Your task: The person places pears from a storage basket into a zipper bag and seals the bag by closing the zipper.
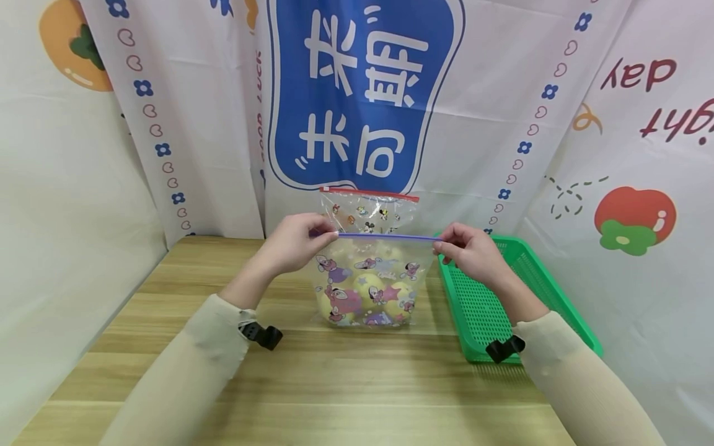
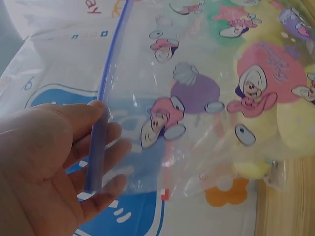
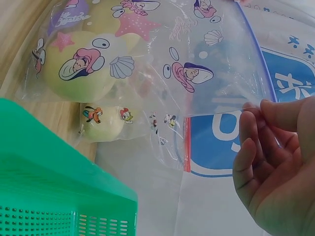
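Note:
A clear zip bag (image 1: 368,279) printed with pink and purple cartoon figures stands upright on the wooden table, with several pale yellow-green round things (image 3: 81,64) inside. My left hand (image 1: 298,241) pinches the left end of its purple zip strip (image 1: 385,236) between thumb and fingers. At the strip's right end, my right hand (image 1: 468,248) pinches the corner with thumb and forefinger. Behind stands a second clear bag (image 1: 362,210) with a red zip strip (image 1: 370,194); it too has a pale round thing (image 3: 103,123) in it, seen in the right wrist view.
A green perforated plastic basket (image 1: 465,334) stands on the table at the right, partly under my right forearm. The wooden table (image 1: 334,384) reaches back to a printed white cloth (image 1: 223,124) hanging behind. More printed cloth hangs at both sides.

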The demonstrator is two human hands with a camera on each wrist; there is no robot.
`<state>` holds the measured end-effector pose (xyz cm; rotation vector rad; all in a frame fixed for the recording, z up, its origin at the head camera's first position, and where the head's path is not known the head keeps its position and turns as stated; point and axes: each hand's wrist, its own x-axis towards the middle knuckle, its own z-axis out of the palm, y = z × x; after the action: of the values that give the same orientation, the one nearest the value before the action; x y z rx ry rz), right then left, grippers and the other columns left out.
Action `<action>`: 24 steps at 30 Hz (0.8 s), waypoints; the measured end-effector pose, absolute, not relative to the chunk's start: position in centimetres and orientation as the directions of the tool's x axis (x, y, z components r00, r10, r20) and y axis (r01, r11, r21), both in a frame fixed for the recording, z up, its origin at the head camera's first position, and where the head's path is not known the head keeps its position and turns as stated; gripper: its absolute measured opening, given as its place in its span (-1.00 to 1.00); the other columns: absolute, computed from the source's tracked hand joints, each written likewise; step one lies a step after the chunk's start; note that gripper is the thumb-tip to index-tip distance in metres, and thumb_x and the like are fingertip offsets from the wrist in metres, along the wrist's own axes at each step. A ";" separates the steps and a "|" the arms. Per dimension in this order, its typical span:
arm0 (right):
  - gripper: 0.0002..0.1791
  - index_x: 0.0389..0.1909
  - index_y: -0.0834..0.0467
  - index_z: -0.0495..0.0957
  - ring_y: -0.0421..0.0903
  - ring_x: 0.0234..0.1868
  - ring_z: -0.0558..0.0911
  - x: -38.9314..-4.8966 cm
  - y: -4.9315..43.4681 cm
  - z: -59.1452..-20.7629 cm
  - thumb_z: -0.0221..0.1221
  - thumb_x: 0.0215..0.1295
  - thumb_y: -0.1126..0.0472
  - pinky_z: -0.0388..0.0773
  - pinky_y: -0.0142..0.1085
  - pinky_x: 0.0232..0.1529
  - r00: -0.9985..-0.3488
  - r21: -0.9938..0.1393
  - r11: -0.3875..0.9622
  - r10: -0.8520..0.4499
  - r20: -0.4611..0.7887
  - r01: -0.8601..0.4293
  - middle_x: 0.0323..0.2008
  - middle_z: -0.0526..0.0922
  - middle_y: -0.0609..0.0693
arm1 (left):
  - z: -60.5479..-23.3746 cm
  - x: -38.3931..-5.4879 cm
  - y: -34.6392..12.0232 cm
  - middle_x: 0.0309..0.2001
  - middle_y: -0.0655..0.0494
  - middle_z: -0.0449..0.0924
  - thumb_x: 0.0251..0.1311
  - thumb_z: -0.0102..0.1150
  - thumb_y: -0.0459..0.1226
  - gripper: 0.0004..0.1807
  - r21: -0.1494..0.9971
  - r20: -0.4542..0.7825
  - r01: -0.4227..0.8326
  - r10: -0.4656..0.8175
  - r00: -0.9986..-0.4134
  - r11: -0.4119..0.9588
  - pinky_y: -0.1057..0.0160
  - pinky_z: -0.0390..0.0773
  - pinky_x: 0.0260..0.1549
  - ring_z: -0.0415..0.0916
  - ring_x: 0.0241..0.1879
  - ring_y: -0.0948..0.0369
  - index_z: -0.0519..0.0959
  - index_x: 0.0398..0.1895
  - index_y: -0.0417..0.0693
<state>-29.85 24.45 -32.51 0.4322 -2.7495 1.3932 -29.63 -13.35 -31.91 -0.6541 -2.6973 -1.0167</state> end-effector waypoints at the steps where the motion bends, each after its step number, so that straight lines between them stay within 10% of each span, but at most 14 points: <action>1: -0.79 -0.04 0.17 0.65 0.35 -0.07 0.70 -29.8 24.5 -32.5 0.27 0.64 0.08 0.68 -0.25 -0.26 -0.961 -0.786 0.560 -0.233 0.151 -0.260 -0.03 0.79 0.28 | -32.0 -29.6 -13.7 -0.06 0.03 0.79 0.58 0.32 -0.17 -0.82 0.585 0.319 0.459 0.330 -0.888 0.669 -0.03 0.74 0.13 0.72 -0.02 0.06 0.79 0.01 -0.05; 24: -0.77 -0.01 0.18 0.62 0.18 -0.14 0.72 -29.7 24.4 -32.7 0.24 0.66 0.07 0.68 -0.27 -0.26 -0.963 -0.799 0.548 -0.227 0.142 -0.247 0.02 0.76 0.32 | -32.4 -29.3 -18.3 0.00 -0.04 0.75 0.64 0.24 -0.09 -0.72 0.662 0.229 0.358 0.277 -0.933 0.658 0.01 0.72 0.07 0.66 0.04 0.01 0.75 0.09 -0.07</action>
<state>-29.74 24.42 -32.68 0.4205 -2.7453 1.4224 -29.34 -18.29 -32.39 -0.5306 -2.7609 -1.1383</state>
